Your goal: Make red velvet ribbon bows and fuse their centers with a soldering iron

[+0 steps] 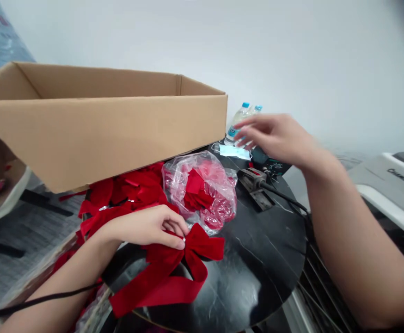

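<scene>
A red bow (190, 246) is laid on the near part of the round black desk (247, 263). It is held near its middle by the left hand (163, 227), with the fingers curled in and the thumb pressed close. One long tail of the bow is spread toward the near left edge. The right hand (267, 134) is lifted over the back of the desk. It is blurred, its fingers are loosely open, and nothing can be seen held in it. Behind its fingers, two bottles (231, 132) can be seen, with a mask (233, 151) just below. A clear bag (176, 175) with red stuff in it is set just behind the bow. Beside the bag, more red cloth (136, 185) is piled under a big box (119, 134).
</scene>
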### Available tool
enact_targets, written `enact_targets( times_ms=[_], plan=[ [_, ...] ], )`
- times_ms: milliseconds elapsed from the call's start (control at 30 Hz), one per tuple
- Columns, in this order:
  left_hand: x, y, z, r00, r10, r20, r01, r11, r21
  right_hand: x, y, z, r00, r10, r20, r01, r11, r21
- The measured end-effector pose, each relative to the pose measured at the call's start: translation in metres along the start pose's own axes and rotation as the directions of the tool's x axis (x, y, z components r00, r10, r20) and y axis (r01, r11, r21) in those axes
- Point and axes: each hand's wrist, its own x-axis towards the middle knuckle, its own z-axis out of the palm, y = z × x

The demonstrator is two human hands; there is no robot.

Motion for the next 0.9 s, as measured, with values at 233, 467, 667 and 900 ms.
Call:
enact_targets(
  times_ms=[233, 467, 667, 900],
  plan=[
    [0.028, -0.007, 0.017, 0.994, 0.061, -0.087, -0.047, 0.986, 0.163, -0.055, 0.003, 0.129, 0.924, -0.154, 0.351, 0.169, 0.985, -0.014],
    [0.023, 0.022, 0.001, 0.931, 0.102, -0.349, -0.007, 0.965, 0.264, -0.058, 0.028, 0.145, 0.985, -0.114, 0.129, 0.100, 0.989, 0.107],
    [0.050, 0.020, -0.019, 0.879, -0.113, -0.463, -0.009, 0.967, -0.253, -0.069, 0.023, 0.132, 0.992, 0.115, -0.043, -0.077, 0.856, 0.512],
    [0.073, -0.004, -0.005, 0.768, 0.029, -0.639, -0.195, 0.962, -0.190, -0.073, 0.032, 0.150, 0.974, 0.226, 0.009, -0.172, 0.713, 0.679]
  ],
)
